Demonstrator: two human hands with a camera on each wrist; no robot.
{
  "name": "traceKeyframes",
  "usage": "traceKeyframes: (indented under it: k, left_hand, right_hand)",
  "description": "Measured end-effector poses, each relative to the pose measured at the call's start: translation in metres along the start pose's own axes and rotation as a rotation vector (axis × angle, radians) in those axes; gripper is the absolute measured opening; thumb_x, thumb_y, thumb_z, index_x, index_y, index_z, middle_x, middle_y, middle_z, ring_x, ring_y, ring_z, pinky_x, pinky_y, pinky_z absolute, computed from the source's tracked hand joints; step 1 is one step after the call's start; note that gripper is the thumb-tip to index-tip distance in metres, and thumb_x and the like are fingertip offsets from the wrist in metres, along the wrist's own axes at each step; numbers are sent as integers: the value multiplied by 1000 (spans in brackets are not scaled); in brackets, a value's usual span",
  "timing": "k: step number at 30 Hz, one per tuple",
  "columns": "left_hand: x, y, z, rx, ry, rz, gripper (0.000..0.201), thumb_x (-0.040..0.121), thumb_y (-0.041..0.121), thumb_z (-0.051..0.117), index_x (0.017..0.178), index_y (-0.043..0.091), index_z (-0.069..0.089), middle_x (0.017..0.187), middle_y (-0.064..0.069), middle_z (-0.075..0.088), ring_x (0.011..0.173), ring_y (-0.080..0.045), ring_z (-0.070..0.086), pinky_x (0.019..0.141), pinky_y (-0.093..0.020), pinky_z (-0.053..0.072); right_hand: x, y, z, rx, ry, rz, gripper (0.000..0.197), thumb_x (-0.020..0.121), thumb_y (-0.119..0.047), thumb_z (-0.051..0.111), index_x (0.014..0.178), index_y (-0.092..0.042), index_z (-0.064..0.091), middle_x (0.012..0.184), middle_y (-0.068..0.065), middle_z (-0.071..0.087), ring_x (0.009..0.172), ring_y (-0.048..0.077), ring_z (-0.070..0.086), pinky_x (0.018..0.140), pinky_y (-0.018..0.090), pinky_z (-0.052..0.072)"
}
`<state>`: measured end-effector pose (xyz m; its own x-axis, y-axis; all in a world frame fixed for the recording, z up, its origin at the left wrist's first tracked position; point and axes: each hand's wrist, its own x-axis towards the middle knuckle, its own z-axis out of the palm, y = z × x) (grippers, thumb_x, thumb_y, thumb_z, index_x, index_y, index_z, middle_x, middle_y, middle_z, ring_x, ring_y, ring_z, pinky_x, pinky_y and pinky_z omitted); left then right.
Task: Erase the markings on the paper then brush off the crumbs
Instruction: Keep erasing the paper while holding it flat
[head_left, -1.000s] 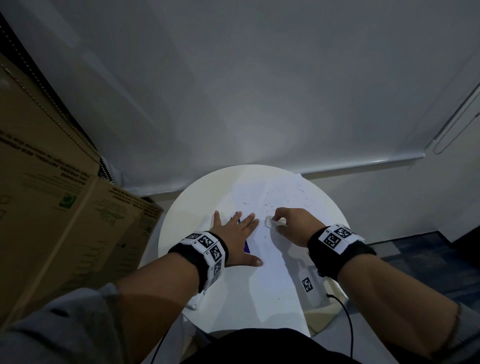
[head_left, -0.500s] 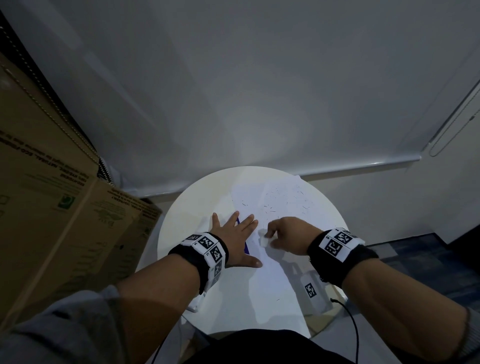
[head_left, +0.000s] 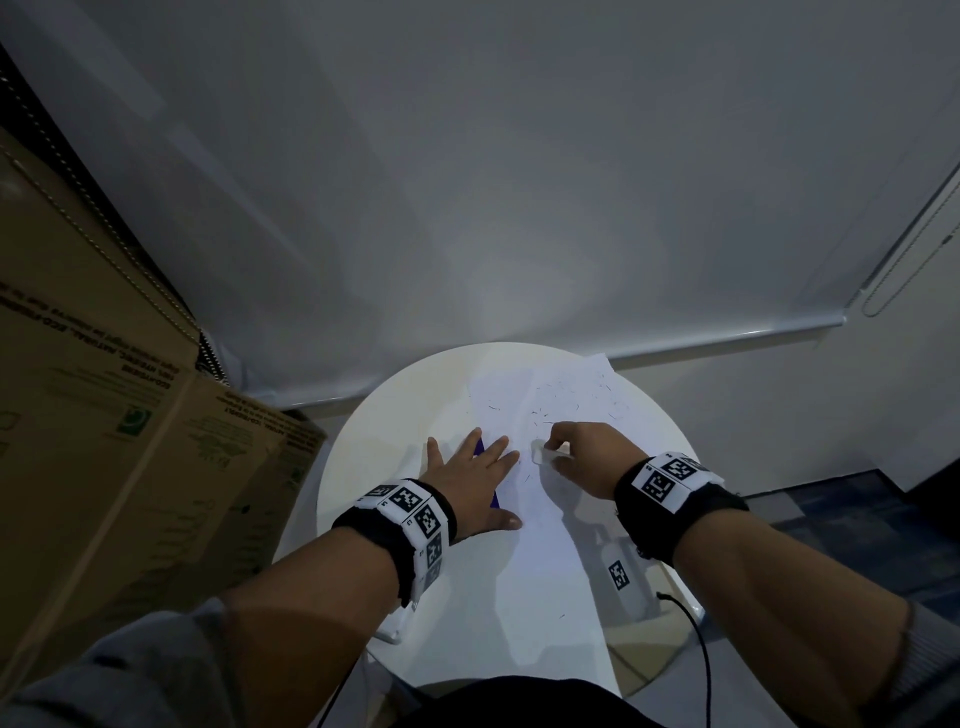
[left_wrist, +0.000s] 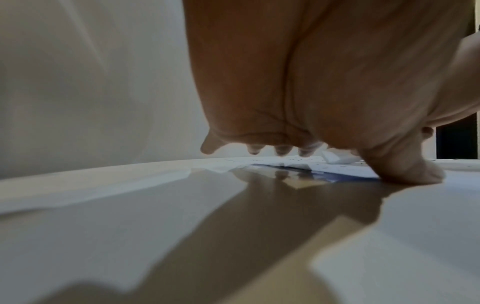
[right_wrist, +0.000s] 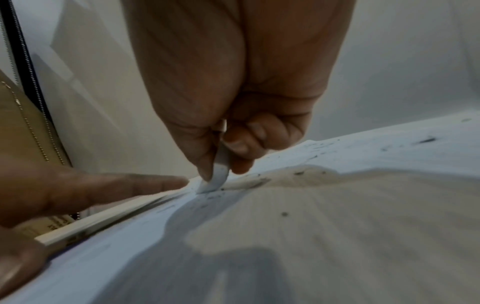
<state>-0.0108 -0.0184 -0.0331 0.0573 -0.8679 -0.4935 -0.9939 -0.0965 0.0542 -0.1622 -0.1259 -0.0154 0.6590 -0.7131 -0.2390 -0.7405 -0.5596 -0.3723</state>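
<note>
A white sheet of paper (head_left: 540, 561) lies on a round white table (head_left: 384, 415), with dark eraser crumbs (head_left: 566, 400) scattered over its far half. My right hand (head_left: 576, 452) pinches a white eraser (head_left: 540, 456) between thumb and fingers and presses its tip onto the paper (right_wrist: 337, 226); the eraser (right_wrist: 217, 181) shows clearly in the right wrist view. My left hand (head_left: 475, 480) lies flat with fingers spread on the paper's left edge, over a blue strip (head_left: 493, 499). In the left wrist view the left hand's fingertips (left_wrist: 283, 150) and thumb press down on the table.
Large cardboard boxes (head_left: 104, 441) stand close on the left of the table. A white roller blind (head_left: 467, 182) hangs behind it. A small white device with a tag (head_left: 621, 577) and a black cable (head_left: 696, 639) lie at the table's right front edge.
The right hand with the eraser slid toward the left hand and back along the paper, a rubbing stroke. The left hand stayed flat in place.
</note>
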Motion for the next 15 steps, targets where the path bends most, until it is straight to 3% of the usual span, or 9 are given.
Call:
traceKeyframes:
  k: [5,9,10,13,15]
  left_hand:
    - [0,-5,2,-10,-15,-3,94,89,70,44,155,28,-7,162,10,-14,149,-22,-18,113,-68,-4]
    - [-1,-6,2,-27,-6,4,99,85,73,47,155,29,-6,162,11,-14,149,-21,-17,113,-67,-5]
    - [-1,-6,2,-31,-3,7,99,85,73,48,155,29,-6,162,11,-13,149,-21,-17,113,-67,-5]
    - [-2,-7,2,-32,-9,10,99,86,72,48,155,29,-7,162,11,-14,149,-22,-18,113,-67,-5]
    - [-1,-7,3,-31,-11,5,99,86,72,48,155,29,-8,162,11,-14,149,-22,-18,112,-67,-5]
  right_hand:
    - [-1,-3,2,12,-15,-17,21,92,-25,52,110,-17,61,95,3,60,89,19,55,72,24,35]
    - [-10,-13,4,-15,-234,-124,23,89,-23,60,111,-17,63,88,-4,56,77,12,52,67,20,37]
    - [-9,-14,3,-38,-224,-131,23,90,-23,60,112,-18,63,90,-3,56,80,12,52,69,20,36]
    - [2,-8,-1,-17,-18,-39,21,92,-23,53,109,-18,63,106,4,64,95,19,56,75,23,35]
    - [3,-5,-1,8,33,-4,18,92,-24,53,105,-16,63,104,6,65,88,18,54,72,24,35]
